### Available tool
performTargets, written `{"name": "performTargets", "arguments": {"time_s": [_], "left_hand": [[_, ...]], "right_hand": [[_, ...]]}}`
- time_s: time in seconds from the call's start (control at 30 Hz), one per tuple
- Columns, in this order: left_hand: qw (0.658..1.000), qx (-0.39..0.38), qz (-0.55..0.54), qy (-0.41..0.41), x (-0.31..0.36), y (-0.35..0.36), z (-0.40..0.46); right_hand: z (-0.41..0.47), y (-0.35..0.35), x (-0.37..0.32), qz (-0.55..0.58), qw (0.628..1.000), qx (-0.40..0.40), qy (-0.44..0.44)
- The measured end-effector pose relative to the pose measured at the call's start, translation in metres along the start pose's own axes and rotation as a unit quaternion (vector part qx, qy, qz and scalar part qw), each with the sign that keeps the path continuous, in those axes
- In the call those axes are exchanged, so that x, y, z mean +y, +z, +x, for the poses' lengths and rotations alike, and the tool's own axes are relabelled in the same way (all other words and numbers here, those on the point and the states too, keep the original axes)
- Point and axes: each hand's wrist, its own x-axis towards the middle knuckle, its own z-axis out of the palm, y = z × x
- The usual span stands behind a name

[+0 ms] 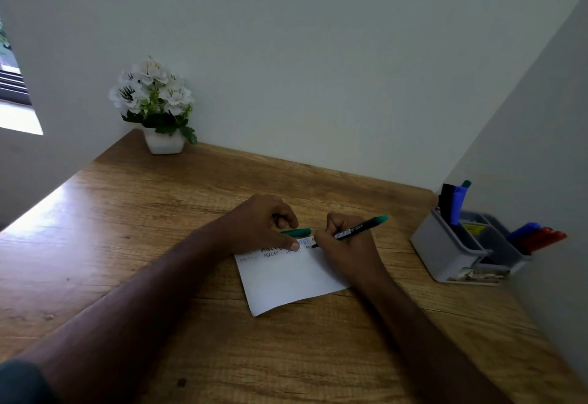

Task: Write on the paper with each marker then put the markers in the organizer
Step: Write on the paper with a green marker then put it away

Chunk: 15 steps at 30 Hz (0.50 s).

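A white paper (286, 282) lies on the wooden desk (159, 212), with rows of letters along its far edge. My right hand (343, 244) grips a black marker with a green end (362, 228), its tip touching the paper at the right end of the writing. My left hand (264, 225) holds the green cap (297, 232) in its curled fingers, and its thumb presses the paper down. At the right stands the grey organizer (451, 254), with black, blue and green markers (453, 203) upright in it and blue and red markers (537, 236) leaning out of its far compartment.
A white pot of white flowers (159, 108) stands at the desk's far left corner. Walls close the desk at the back and right, just behind the organizer. A window sits at the far left.
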Motion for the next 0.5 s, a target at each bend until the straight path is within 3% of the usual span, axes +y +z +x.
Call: {"name": "performTargets", "arguments": {"time_s": [0.5], "left_hand": [[1.000,-0.005,-0.009,0.005,-0.0012,0.0006,0.0006]], "right_hand": [[-0.0002,-0.0002,-0.0034,-0.015,1.000,0.012,0.009]]}}
